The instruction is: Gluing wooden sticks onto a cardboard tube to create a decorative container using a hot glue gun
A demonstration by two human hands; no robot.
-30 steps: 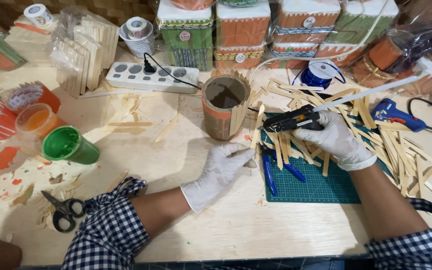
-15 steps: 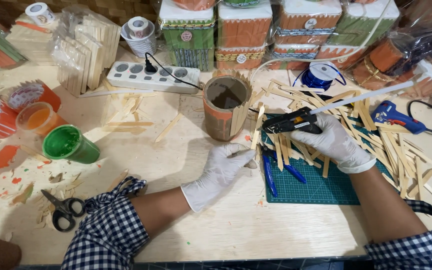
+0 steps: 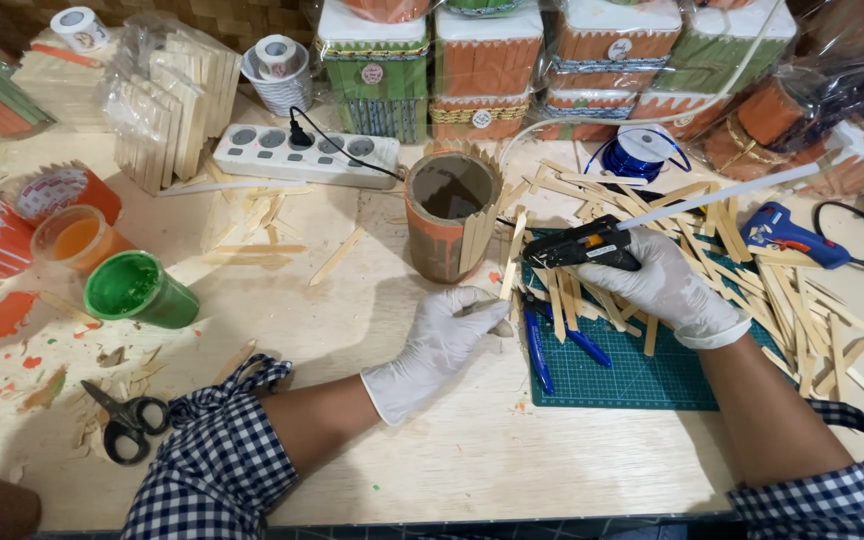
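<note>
Both hands wear white gloves. Left hand (image 3: 442, 340) is closed in a pinch on a wooden stick (image 3: 508, 270), holding it upright-ish just right of the cardboard cylinder (image 3: 449, 225), stick's upper end near the cylinder's wall; can't tell if it touches. Right hand (image 3: 664, 285) is wrapped shut around a black glue gun (image 3: 580, 244), nozzle pointing left at the stick, a white glue rod sticking out the back toward upper right. Cylinder stands upright on the desk (image 3: 372, 300), partly painted orange, a few sticks already fixed on its right side. Loose pile of sticks (image 3: 742, 260) covers the green cutting mat (image 3: 632, 375) under the right hand; blue-handled pliers (image 3: 542, 350) lie on the mat's left edge. Green paint cup (image 3: 137, 290) and orange paint cup (image 3: 77, 240) sit well to the left, scissors (image 3: 127, 420) near the left sleeve, power strip (image 3: 302, 155) behind the cylinder, blue glue gun (image 3: 787, 235) far right. Risks, judged: hot nozzle sits close to the left fingertips, thin glove could burn or stick; glue may drip onto the mat or loose sticks; stick could set crooked against the curved wall if the pinch slips; light cylinder may tip if pressed from one side.
</note>
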